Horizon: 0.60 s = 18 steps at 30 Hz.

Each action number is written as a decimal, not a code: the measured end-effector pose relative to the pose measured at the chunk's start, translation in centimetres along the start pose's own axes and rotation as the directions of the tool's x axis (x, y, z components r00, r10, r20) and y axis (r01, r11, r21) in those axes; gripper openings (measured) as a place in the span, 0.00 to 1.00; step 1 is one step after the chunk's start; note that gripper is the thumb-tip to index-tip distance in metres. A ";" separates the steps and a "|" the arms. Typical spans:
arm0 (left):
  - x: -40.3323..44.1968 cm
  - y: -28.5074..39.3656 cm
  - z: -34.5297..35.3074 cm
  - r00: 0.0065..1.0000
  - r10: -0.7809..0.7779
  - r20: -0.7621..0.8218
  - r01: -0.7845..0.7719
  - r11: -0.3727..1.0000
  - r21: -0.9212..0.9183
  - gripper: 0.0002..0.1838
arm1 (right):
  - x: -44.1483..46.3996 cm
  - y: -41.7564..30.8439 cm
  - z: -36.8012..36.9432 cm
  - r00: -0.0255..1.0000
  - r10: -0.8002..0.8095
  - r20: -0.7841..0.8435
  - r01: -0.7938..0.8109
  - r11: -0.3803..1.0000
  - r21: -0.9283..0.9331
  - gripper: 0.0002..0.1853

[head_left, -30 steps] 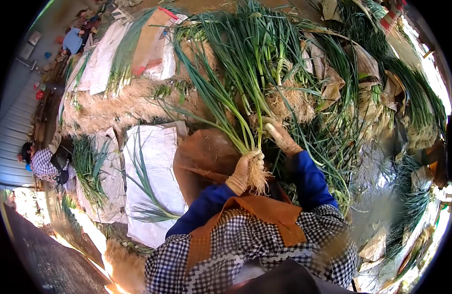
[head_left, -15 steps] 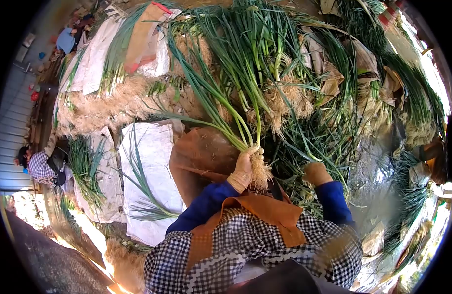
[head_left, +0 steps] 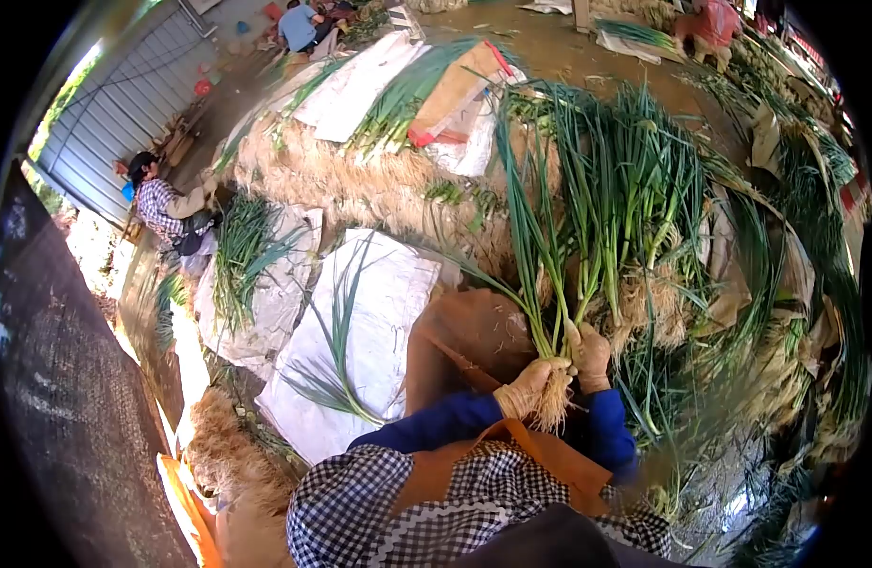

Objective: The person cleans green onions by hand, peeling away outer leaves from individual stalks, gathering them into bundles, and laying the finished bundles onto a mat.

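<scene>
Long green onions [head_left: 540,275] run up and away from my hands, their pale roots hanging below my fist. My left hand [head_left: 528,388], in a light glove, is wrapped round their white stems just above the roots. Close beside it on the right, my right hand [head_left: 590,356] is closed at the stems, with its fingers pressed together; exactly what it pinches is hard to make out. Beyond both hands lies a large pile of green onions [head_left: 634,180] with brown roots.
A white sack [head_left: 360,312] with loose onions lies to the left of my knee. Further left, a person [head_left: 166,204] in a checked top works beside more onions. Another person [head_left: 301,26] in blue and one in red [head_left: 715,24] are at the back.
My right hand moved away from the stems to the right, then came back beside my left hand. The view has turned left, shifting the scene to the right.
</scene>
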State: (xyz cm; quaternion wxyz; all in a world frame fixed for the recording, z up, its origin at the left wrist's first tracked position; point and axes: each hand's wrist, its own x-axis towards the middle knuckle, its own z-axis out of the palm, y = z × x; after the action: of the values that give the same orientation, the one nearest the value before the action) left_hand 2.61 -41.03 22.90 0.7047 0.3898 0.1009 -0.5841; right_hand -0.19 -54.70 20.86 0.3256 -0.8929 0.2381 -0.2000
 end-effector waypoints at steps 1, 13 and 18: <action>-0.4 0.3 0.7 1.000 0.002 0.027 -0.002 1.000 -0.012 0.11 | -0.3 -2.8 -1.4 0.988 -0.019 -0.152 0.007 0.997 -0.082 0.23; 1.7 0.3 -1.5 0.924 0.026 0.380 0.116 0.932 -0.344 0.15 | -9.1 5.5 -12.6 0.733 0.173 0.658 -0.021 0.972 -0.233 0.18; 0.1 2.1 -0.3 0.861 0.057 0.506 0.131 0.936 -0.328 0.12 | -0.9 2.7 -8.8 0.996 0.069 0.062 -0.049 0.961 -0.273 0.16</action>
State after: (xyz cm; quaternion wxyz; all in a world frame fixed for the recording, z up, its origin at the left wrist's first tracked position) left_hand 4.63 -40.88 23.58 0.7526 0.0883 0.0220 -0.6521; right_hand -6.20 -60.27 25.12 0.2146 -0.9281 0.2780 -0.1239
